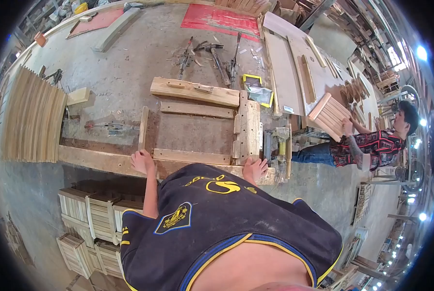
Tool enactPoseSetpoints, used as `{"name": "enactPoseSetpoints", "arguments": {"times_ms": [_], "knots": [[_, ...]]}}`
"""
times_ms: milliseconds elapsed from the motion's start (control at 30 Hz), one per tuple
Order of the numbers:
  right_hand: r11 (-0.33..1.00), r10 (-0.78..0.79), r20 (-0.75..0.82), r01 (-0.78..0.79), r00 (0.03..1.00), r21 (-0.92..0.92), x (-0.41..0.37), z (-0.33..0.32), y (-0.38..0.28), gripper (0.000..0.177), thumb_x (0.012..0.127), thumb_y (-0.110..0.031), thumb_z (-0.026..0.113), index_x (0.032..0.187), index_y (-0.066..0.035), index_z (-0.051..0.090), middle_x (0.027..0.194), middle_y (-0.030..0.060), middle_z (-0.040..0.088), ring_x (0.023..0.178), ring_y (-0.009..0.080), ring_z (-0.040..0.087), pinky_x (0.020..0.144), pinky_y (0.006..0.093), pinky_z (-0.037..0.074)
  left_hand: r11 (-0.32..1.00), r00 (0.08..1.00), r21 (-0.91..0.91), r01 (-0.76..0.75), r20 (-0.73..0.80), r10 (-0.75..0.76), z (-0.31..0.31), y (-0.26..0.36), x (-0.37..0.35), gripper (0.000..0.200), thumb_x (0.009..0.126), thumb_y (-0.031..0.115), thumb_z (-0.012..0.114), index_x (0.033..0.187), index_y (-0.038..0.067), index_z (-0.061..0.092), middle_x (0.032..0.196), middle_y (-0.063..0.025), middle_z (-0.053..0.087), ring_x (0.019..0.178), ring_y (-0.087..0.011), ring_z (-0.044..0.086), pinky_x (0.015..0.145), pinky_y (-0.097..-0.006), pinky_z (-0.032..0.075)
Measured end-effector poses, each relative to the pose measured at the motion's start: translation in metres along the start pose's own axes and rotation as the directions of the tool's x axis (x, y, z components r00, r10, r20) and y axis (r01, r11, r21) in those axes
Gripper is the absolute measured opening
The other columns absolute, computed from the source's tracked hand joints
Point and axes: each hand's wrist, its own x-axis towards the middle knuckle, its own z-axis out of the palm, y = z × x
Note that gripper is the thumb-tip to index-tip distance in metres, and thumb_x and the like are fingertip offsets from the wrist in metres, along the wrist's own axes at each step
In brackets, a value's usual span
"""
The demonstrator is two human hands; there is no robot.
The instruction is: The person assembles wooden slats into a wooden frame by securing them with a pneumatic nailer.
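My left hand has its fingers around the near end of a short wooden slat, which points away from me at the left of a jig. My right hand lies with fingers apart against the near end of the thick right block. Two wooden rails lie crosswise between: a far rail by the thick back beam, and a near rail along the front beam. The left slat stands apart from both rails' ends. My palms are hidden.
A hammer lies beyond the jig among hand tools. A yellow-edged packet is at the back right, a metal clamp right of the block. Slats are stacked at left. At right, a co-worker holds a slatted panel.
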Motion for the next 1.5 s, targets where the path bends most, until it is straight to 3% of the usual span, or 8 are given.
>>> {"name": "enactPoseSetpoints", "arguments": {"times_ms": [67,367,567,1200,1300,1500], "knots": [[1.0,0.0,-0.055,0.0,0.999,-0.003,0.0,0.006,0.004,0.063,0.086,-0.048,0.049,0.126,0.001,0.048,0.148,0.0167,0.027,0.136,0.036,0.02,0.111,0.0503,0.01,1.0,1.0,0.018,-0.012,-0.004,0.012,-0.006,0.002,-0.002,0.026,0.084,0.028,0.048,0.077,0.009,0.063,0.088,-0.0082,0.058,0.093,-0.0288,0.053,0.079,-0.0464,0.039],[1.0,-0.028,-0.174,0.026,0.984,-0.013,-0.004,0.008,0.002,0.061,0.084,-0.047,0.052,0.121,0.001,0.052,0.144,0.0173,0.034,0.132,0.0374,0.028,0.111,0.0511,0.015,1.0,1.0,0.001,-0.024,-0.003,0.024,-0.008,0.001,-0.001,0.027,0.084,0.028,0.047,0.079,0.007,0.064,0.089,-0.0092,0.058,0.094,-0.0294,0.053,0.08,-0.0471,0.039],[1.0,-0.003,-0.052,0.004,0.999,0.017,-0.003,-0.003,-0.002,0.063,0.086,-0.046,0.05,0.125,0.002,0.047,0.148,0.0182,0.026,0.136,0.0356,0.021,0.112,0.05,0.01,1.0,1.0,0.003,-0.019,0.003,0.019,-0.003,0.001,0.001,0.026,0.084,0.027,0.048,0.079,0.007,0.064,0.09,-0.0095,0.058,0.095,-0.0294,0.053,0.08,-0.0472,0.039],[1.0,0.023,-0.018,-0.023,1.0,-0.018,0.0,-0.001,-0.003,0.061,0.086,-0.048,0.047,0.126,-0.002,0.048,0.15,0.0145,0.024,0.138,0.0327,0.019,0.112,0.0488,0.011,1.0,1.0,0.012,-0.002,0.017,0.002,-0.007,0.005,0.002,0.028,0.083,0.028,0.047,0.08,0.007,0.065,0.091,-0.0092,0.058,0.095,-0.0291,0.053,0.081,-0.0459,0.039],[0.999,-0.001,-0.09,-0.003,0.996,-0.04,0.001,0.004,0.001,0.059,0.086,-0.048,0.048,0.122,-0.002,0.05,0.146,0.0165,0.031,0.135,0.0332,0.023,0.111,0.0497,0.012,1.0,0.999,0.012,-0.001,0.043,0.001,-0.008,0.005,0.0,0.027,0.083,0.028,0.048,0.08,0.007,0.065,0.09,-0.0094,0.058,0.095,-0.0293,0.053,0.081,-0.046,0.039],[0.999,0.022,0.01,-0.021,1.0,-0.046,0.002,0.0,-0.003,0.061,0.087,-0.048,0.046,0.127,-0.002,0.045,0.15,0.014,0.024,0.138,0.0327,0.02,0.112,0.0486,0.01,0.999,0.999,-0.015,-0.028,-0.027,0.028,-0.001,0.001,0.0,0.025,0.082,0.027,0.05,0.078,0.007,0.064,0.089,-0.0092,0.058,0.094,-0.0288,0.053,0.08,-0.0465,0.04]]}}
